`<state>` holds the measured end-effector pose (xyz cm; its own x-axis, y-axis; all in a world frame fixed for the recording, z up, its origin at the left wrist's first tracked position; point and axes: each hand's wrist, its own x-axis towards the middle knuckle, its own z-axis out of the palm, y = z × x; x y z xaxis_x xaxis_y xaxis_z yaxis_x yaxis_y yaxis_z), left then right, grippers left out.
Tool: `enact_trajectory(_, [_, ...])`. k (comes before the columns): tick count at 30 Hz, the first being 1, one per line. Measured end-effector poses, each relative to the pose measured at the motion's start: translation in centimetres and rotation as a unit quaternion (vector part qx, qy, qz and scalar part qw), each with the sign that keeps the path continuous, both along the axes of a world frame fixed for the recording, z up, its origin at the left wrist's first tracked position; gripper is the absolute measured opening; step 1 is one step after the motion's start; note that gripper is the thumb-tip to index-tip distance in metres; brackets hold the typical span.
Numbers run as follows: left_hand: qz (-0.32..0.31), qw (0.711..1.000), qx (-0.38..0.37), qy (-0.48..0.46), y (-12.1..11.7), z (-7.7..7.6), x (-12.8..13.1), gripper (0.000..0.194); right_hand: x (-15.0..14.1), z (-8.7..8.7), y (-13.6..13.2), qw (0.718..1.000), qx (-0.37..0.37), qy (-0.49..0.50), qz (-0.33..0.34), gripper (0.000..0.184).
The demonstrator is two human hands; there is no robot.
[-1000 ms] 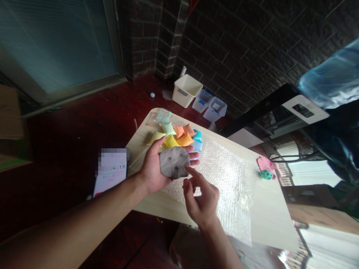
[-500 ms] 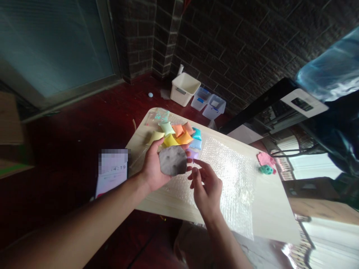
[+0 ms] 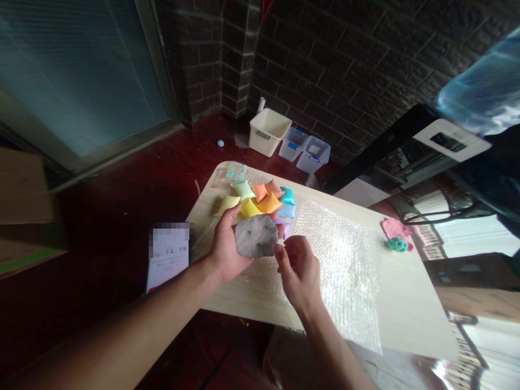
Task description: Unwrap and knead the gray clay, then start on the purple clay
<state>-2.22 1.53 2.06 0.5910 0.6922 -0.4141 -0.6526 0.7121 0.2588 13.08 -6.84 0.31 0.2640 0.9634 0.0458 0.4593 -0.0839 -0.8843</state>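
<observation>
Cradling a flat, roundish grey disc of soft clay on its upturned palm, the left hand kept its fingers extended under the far edge and its thumb lying along the near-left rim. The right hand sat just right of the disc, its fingers curled loosely inward and its thumb tip touching the disc's lower right edge; whether it pinched the clay could not be told. Just beyond the left fingers lay a cluster of small puffy pillow-shaped packets in yellow, orange, green, blue and purple. Under and to the right of both hands spread a clear sheet of bubble wrap on a pale wooden tabletop. Well to the right rested a pink clay piece beside a small teal ball. Left of the left wrist stood a phone with a lit screen.
</observation>
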Motion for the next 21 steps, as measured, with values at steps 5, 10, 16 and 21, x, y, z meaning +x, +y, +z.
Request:
enact_trajectory(5, [-0.010, 0.999, 0.038, 0.020, -0.2, -0.3, 0.0, 0.067, 0.0, 0.0, 0.1, 0.996, -0.036, -0.022, 0.076, 0.044])
enact_trajectory(10, [-0.029, 0.997, 0.061, 0.022, -0.6, -0.4, 0.3, 0.068, -0.4, 0.2, -0.1, 0.993, -0.044, 0.041, 0.097, 0.044])
enact_trajectory(16, [0.008, 0.995, 0.095, 0.012, -0.1, -0.7, 0.3, 0.057, -0.3, 0.7, 0.4, 0.986, -0.018, 0.164, 0.019, 0.048])
enact_trajectory(21, [0.008, 0.977, 0.182, 0.110, -0.5, -1.4, 0.7, 0.028, -0.1, 1.0, 1.0, 0.976, 0.010, 0.217, -0.029, 0.046])
